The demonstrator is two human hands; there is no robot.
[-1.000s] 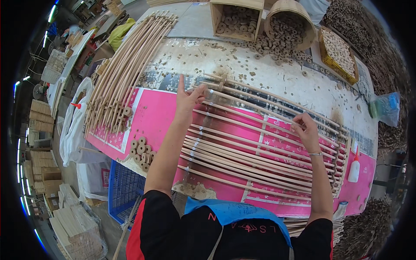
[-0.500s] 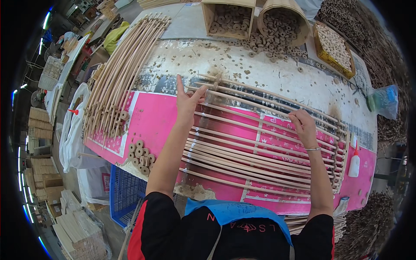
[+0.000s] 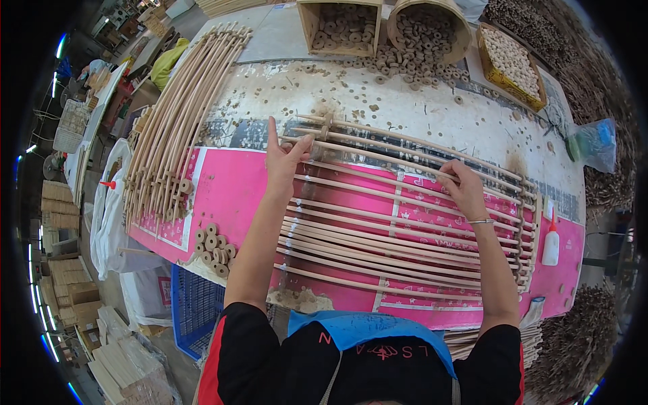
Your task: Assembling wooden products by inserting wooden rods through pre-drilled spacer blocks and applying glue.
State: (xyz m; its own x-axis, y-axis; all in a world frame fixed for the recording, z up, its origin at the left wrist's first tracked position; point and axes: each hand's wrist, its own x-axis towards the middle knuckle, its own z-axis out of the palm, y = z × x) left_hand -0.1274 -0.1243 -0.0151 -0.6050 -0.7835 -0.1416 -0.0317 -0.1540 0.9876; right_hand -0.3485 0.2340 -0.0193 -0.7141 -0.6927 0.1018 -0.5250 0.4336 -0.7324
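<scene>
Several thin pale wooden rods (image 3: 378, 225) lie side by side across the table in front of me, their right ends set in brown wooden rings (image 3: 523, 233). My left hand (image 3: 285, 158) is at the left end of one of the upper rods. Its index finger stretches away from me, and its thumb lies over the rod; the other fingers are mostly hidden. Farther along the same rod, my right hand (image 3: 466, 192) pinches it between thumb and fingers. Just beyond my left thumb, a brown ring (image 3: 327, 127) sits around neighbouring rods.
A bundle of finished-looking rods (image 3: 185, 111) lies at left, near a small pile of rings (image 3: 214, 248). A wooden box (image 3: 302, 30) and a tipped round tub (image 3: 466, 47) spill rings at the back. A glue bottle (image 3: 551, 247) stands right; a blue basket (image 3: 177, 297) is below left.
The view has shifted slightly, so the table appears farther left. My right hand has moved a little left and away from me. My left hand keeps its place at the rod's end.
</scene>
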